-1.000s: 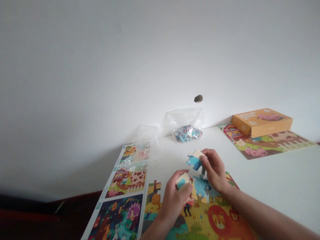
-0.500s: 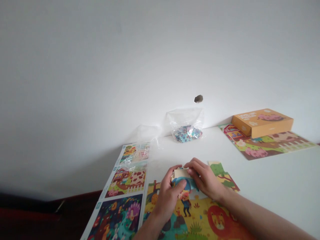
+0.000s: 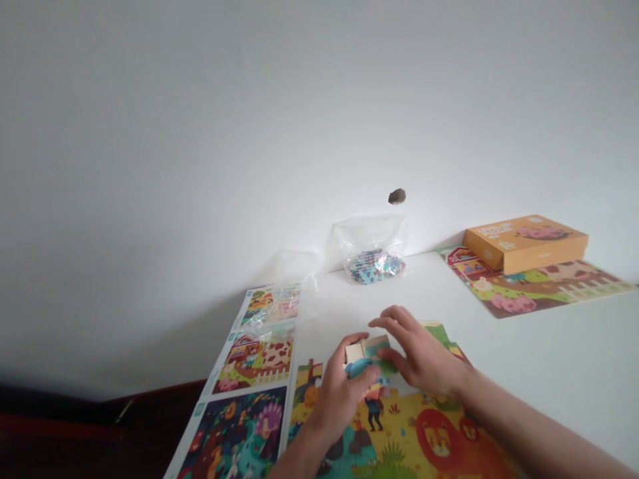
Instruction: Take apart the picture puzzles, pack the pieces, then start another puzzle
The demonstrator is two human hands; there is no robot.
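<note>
**Left hand** (image 3: 339, 394): nearest item, fingers curled and thumb across the top, closed on the blue-and-cream jigsaw piece (image 3: 360, 359). This piece sits low over the middle of the puzzle, its pale bare side partly showing and part of it hidden by the hand.

**Right hand** (image 3: 420, 356): open, fingers spread and reaching toward the left hand, holding nothing. Its fingertips (image 3: 382, 322) are just beside the piece; the view does not settle whether they touch it.

**Jigsaw puzzle** (image 3: 434, 436): flat on the tabletop under both hands, showing a lion's face and a standing figure in bright yellows and greens. A separate green-and-red section (image 3: 446, 339) lies beyond it, partly behind the right hand.

**Printed picture sheet** (image 3: 234, 426): long strip left of the puzzle, with three scenes in a column, including a peacock and a farm with cow-patterned ground.

**Clear plastic bag** (image 3: 372, 266): against the wall, holding small colourful pieces.

**Farm puzzle** (image 3: 529, 296): lying at far right, showing a pink pig and a fence.

**Orange cardboard box** (image 3: 524, 243): resting on the farm puzzle's far end, with a pig printed on its lid.

**Tabletop** (image 3: 554, 359): white, carrying all of the above, and set against a **white wall** (image 3: 319, 133).
</note>
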